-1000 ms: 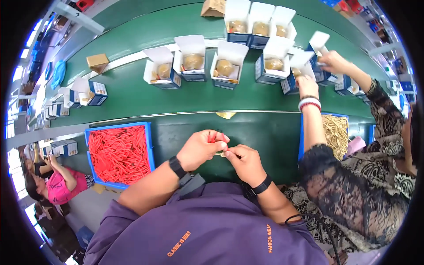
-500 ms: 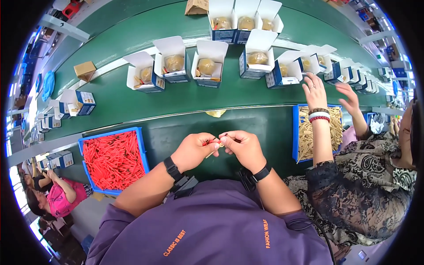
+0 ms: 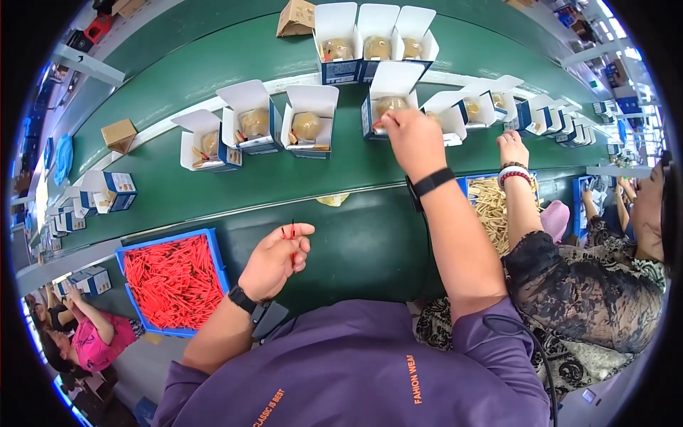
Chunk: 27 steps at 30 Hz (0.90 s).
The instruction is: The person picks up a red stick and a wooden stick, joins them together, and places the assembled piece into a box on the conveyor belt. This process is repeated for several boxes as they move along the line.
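My left hand (image 3: 276, 257) is raised over the green work surface, fingers curled round a few thin red sticks with dark tips (image 3: 292, 232). Farther ahead, my right hand (image 3: 415, 142) reaches to an open white-and-blue box (image 3: 398, 73). Its fingers are pinched at the front of that box, and a small red stick (image 3: 378, 125) shows at the fingertips. Inside the box sits a round, tan, clear-wrapped ball (image 3: 389, 104), partly covered by my hand. Left of it stand more open boxes, the nearest one (image 3: 311, 121) holding a similar ball and small sticks.
A blue tray (image 3: 222, 265) full of red sticks lies at my left. At right, another blue tray (image 3: 464, 186) holds tan wooden pieces; a co-worker's hand (image 3: 512, 147) is just beyond it. Several open boxes (image 3: 340, 72) line the green belt. A brown carton (image 3: 119, 135) sits far left.
My hands have come apart. The right went forward to the open box, while the left moved slightly left with its sticks. The co-worker's hands have shifted, and the boxes appear farther left.
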### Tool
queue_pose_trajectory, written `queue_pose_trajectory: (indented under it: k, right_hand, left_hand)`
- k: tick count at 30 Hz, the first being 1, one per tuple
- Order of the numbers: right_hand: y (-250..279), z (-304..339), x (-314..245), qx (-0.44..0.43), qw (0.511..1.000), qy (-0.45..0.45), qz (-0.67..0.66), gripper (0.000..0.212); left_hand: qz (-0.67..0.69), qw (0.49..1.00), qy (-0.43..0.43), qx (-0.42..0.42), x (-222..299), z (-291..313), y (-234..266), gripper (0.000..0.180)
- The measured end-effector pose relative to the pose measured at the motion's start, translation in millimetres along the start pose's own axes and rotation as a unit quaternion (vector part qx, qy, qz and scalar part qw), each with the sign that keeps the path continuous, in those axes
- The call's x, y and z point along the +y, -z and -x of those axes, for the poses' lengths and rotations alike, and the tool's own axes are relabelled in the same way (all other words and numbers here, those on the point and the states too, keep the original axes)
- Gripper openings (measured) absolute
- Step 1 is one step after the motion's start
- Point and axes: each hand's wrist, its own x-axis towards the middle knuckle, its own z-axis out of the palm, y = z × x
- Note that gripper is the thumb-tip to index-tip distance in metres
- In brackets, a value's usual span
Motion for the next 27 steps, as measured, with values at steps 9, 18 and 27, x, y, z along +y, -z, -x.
queue_pose_trajectory:
  k: [9,18,27]
  right_hand:
    - [-9.0,1.8,-12.2,-0.066,0.991,-0.056,0.105,0.020]
    - [32.2,106.0,-6.4,0.140,0.974,-0.072,-0.163,0.016]
    - [65.9,190.9,158.4,-0.063,0.918,-0.383,0.076,0.023]
  left_hand:
    - [-0.067,0.994,0.025,-0.082,-12.4,-5.9,9.9,0.032]
    - [-0.048,0.999,0.022,-0.008,-20.5,-16.3,-15.4,0.032]
    - [0.010,0.992,0.062,-0.110,-29.1,-31.4,-20.6,0.029]
